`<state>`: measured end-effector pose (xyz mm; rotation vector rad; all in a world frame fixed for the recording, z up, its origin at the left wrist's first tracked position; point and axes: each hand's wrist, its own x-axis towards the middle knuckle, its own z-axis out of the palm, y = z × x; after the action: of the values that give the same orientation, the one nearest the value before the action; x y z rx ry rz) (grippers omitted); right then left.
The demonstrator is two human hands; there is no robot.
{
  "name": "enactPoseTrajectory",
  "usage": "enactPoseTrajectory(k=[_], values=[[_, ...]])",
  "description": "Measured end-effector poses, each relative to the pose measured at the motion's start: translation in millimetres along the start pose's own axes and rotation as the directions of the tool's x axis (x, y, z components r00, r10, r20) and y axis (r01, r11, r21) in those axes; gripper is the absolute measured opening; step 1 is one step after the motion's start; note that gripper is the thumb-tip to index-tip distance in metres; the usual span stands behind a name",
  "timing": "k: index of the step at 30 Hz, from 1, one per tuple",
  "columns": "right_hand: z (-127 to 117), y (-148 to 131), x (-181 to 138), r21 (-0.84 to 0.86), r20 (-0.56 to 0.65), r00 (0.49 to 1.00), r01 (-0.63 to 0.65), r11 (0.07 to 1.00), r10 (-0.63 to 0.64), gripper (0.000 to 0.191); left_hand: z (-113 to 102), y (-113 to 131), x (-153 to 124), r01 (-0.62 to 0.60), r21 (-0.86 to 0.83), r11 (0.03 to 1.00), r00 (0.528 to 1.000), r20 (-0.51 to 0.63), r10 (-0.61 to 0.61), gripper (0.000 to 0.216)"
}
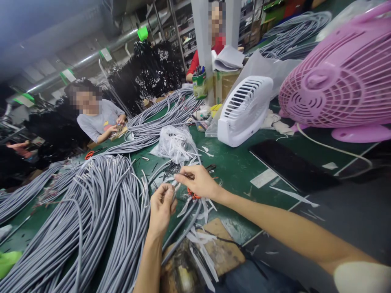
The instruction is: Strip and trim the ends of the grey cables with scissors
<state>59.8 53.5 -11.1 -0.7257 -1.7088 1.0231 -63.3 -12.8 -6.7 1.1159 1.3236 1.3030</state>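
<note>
My left hand is closed in a pinch on the end of a grey cable that runs down toward me. My right hand is closed too, pinching thin wires at the cable's tip, just right of the left hand. An orange-handled tool lies under my right hand. A big bundle of grey cables lies on the green table to the left of my hands. White strips of stripped sheath lie scattered below my hands.
A white fan and a pink fan stand at the right. A black phone lies flat near them. A crumpled plastic bag sits behind my hands. Two other people work at the far side, with more cable bundles.
</note>
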Motion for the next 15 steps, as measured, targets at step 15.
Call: enactPoseTrajectory(k=[15], values=[[-1.4, -5.9, -13.6, -0.227, -0.112, 0.984, 0.113, 0.967, -0.142, 0.024, -16.3, 11.5, -1.1, -0.035, 0.156, 0.987, 0.954, -0.29, 0.08, 0.028]])
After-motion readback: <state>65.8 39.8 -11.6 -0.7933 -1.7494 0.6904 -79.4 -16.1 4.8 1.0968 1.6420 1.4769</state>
